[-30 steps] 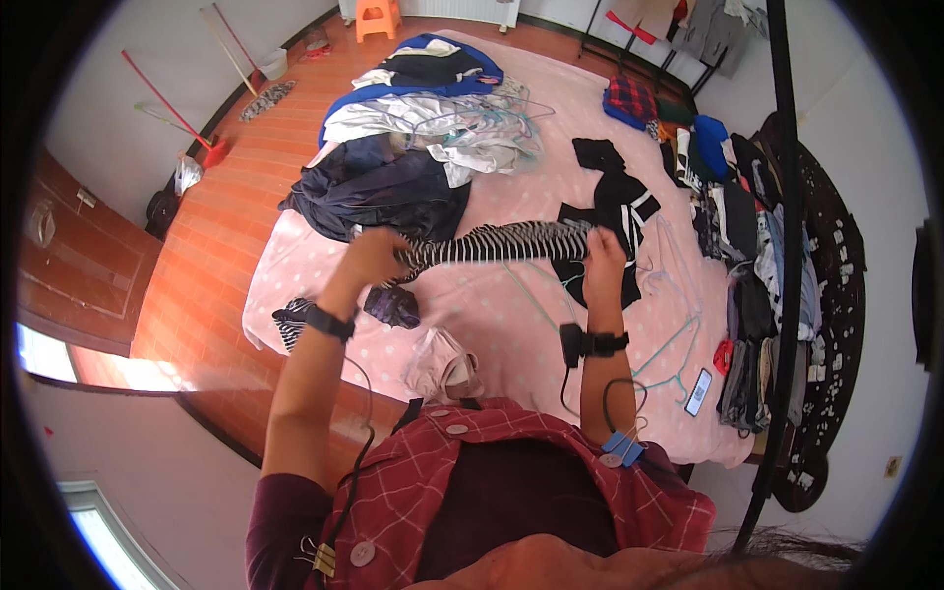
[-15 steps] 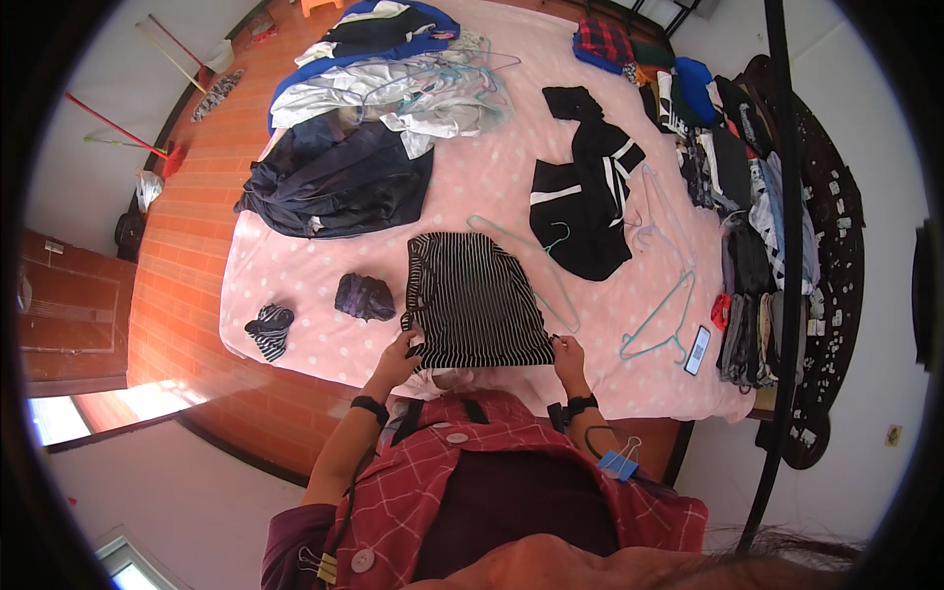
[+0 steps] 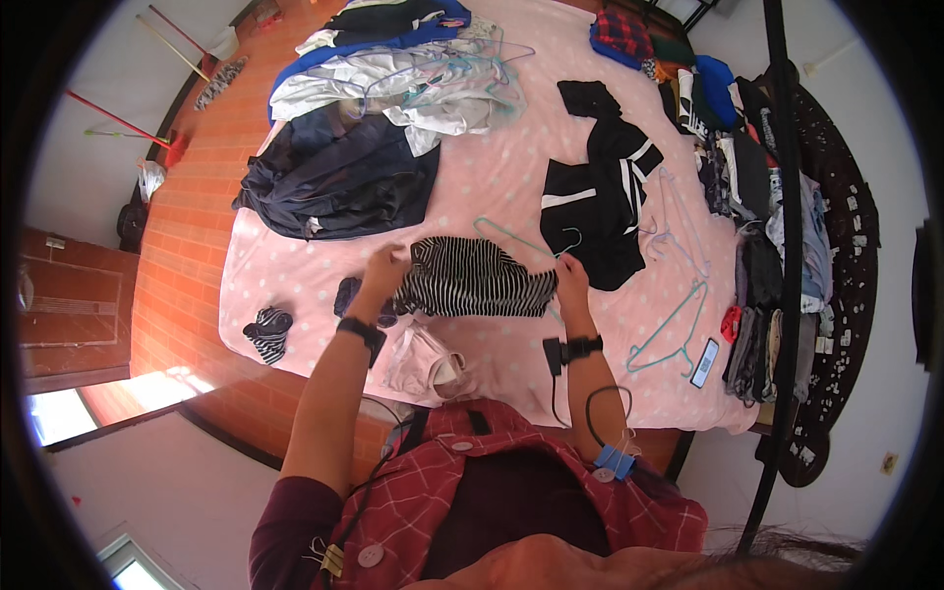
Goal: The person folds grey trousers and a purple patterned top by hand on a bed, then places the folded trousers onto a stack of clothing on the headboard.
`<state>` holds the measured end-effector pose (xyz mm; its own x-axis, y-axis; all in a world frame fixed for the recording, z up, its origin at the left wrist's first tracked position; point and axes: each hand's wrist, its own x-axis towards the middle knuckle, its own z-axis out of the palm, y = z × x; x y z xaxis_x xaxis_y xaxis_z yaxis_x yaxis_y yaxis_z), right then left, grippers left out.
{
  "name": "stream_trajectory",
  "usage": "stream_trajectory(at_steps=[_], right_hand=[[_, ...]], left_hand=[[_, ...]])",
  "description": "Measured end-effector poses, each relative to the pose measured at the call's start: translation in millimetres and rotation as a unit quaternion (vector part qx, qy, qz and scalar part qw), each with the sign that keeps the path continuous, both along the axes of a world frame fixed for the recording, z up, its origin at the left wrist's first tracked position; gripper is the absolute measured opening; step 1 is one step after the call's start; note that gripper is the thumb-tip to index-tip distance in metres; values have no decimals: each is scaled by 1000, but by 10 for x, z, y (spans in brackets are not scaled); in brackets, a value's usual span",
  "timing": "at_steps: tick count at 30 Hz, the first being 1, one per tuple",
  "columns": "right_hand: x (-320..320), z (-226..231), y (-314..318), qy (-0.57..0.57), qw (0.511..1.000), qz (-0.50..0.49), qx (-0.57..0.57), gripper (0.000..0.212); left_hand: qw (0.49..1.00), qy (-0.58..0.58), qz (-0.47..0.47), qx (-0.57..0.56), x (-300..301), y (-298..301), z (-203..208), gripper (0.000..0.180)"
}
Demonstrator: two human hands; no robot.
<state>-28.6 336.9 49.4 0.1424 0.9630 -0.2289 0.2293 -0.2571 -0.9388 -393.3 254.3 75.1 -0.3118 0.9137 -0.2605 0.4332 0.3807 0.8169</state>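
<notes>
A black-and-white striped garment (image 3: 477,280) is stretched between my two hands over the near part of the bed, doubled over away from me. My left hand (image 3: 382,273) pinches its left edge, and my right hand (image 3: 571,275) grips its right edge. A pale pink garment (image 3: 423,362) lies crumpled on the bed just in front of me. Partly hidden behind my left hand is a dark purple bundle (image 3: 347,295). A small rolled striped bundle (image 3: 267,334) sits farther left. Beyond my right hand lies a green hanger (image 3: 506,239), partly covered.
The bed has a pink dotted cover (image 3: 295,265). At the far left are a dark jacket (image 3: 339,177) and white clothes (image 3: 344,87). A black garment with white stripes (image 3: 600,197), a teal hanger (image 3: 674,339), a phone (image 3: 704,363) and folded clothes (image 3: 757,256) lie right. A black pole (image 3: 784,246) stands there.
Both hands have moved away from me, carrying the striped garment's near edge up and over, so it now looks shorter. The pale pink garment beneath has come into fuller view.
</notes>
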Motion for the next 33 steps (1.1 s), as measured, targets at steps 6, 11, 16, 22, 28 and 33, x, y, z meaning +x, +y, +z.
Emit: stream_trajectory(at_steps=[6,11,16,22,28,33], right_hand=[[-199,-499,299,-169,977,127,15,69],[-211,-692,-253,-262,957,111,-61,70],[-315,-550,-462,-370,921,104,-58,72],[-559,-544,-544,-329,937,24,-114,70],[-482,-1031,-547,-88,969,49,-225,58],[-548,-410,-432,306,862,20,-405,11]], left_hand=[[995,74,68,0,-116,312,-386,46],[995,52,44,-70,452,-326,-727,27],[870,-364,256,-214,882,-600,-1061,28],[736,-420,466,-254,1135,-260,-1088,37],[620,-575,516,-138,1090,-131,-1183,3],[680,-620,386,-60,721,-23,-1071,13]])
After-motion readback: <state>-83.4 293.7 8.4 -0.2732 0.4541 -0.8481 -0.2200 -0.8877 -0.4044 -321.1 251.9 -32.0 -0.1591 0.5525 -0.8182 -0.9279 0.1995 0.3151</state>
